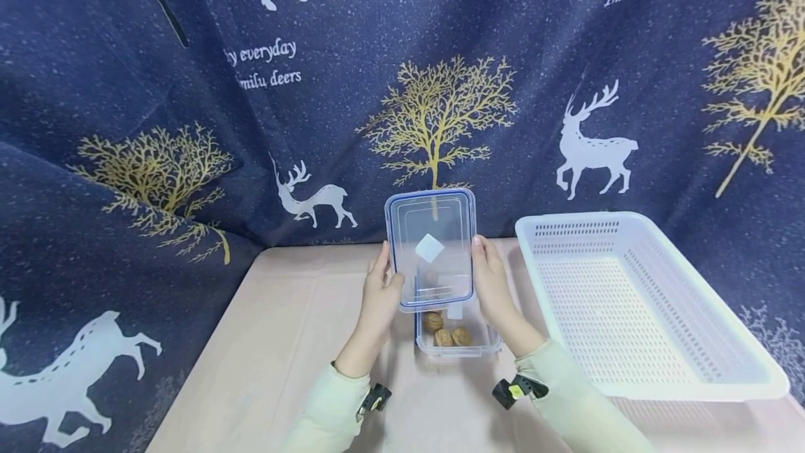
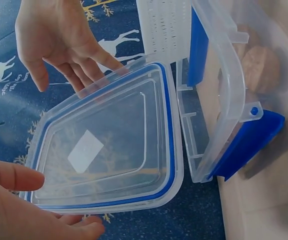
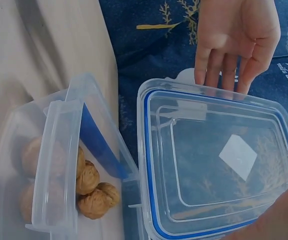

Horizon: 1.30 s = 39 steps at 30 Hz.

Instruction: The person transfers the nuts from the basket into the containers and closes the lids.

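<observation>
A clear plastic lid with a blue seal and a white diamond-shaped sticker is held tilted up above the table. My left hand grips its left edge, thumb over the rim and fingers underneath. At the opposite edge my right hand holds the lid, its fingertips along the rim. Behind and below the lid, partly covered by it, stands a clear food container with blue side latches. Several walnuts lie inside the container.
On the right stands a large white perforated plastic basket, near the right forearm. A pale cloth covers the table. Behind it hangs a dark blue curtain printed with deer and trees.
</observation>
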Each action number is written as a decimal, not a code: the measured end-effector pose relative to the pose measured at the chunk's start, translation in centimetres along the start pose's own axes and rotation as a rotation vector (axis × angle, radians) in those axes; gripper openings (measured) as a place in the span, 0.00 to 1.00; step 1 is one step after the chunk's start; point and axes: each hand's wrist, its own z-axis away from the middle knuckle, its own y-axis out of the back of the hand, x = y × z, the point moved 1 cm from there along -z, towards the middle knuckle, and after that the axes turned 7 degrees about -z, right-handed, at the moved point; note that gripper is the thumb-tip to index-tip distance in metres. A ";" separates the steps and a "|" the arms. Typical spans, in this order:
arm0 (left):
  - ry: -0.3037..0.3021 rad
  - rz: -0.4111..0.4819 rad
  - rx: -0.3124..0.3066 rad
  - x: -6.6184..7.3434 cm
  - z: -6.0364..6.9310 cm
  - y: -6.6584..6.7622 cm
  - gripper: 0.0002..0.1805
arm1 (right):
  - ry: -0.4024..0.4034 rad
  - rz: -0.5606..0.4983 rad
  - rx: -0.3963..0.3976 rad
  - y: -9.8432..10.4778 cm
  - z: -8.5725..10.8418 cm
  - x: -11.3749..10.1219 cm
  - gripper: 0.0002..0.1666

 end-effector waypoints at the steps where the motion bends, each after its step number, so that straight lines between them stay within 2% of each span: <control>1: 0.002 -0.003 -0.005 0.1 0.0 0.0 0.34 | -0.002 -0.006 0.007 0.0 0.0 0.0 0.36; 8: 0.048 0.054 -0.059 0.3 0.3 0.0 0.31 | 0.019 -0.021 0.025 0.5 0.2 -0.1 0.35; 13: 0.085 0.108 -0.073 0.1 0.5 -0.1 0.29 | 0.015 -0.103 -0.001 0.6 0.5 -0.2 0.37; 20: 0.112 0.094 -0.073 -0.1 0.7 -0.3 0.31 | 0.005 -0.151 -0.016 0.9 0.9 -0.2 0.36; 24: 0.104 0.101 -0.066 -0.1 0.9 -0.4 0.31 | -0.010 -0.119 -0.033 1.2 1.0 -0.2 0.35; 29: 0.058 0.169 -0.055 -0.3 0.9 -0.6 0.29 | -0.023 -0.107 -0.061 1.6 1.1 0.2 0.37; 34: 0.046 0.235 -0.051 -0.5 1.0 -0.6 0.27 | 0.014 -0.164 -0.044 1.7 0.9 0.6 0.28; 37: 0.076 0.286 -0.052 -0.6 1.0 -0.6 0.27 | -0.002 -0.204 -0.033 1.8 0.8 0.6 0.23; 39: 0.102 0.322 -0.058 -0.8 1.0 -0.6 0.29 | -0.046 -0.233 -0.043 1.9 0.9 0.7 0.23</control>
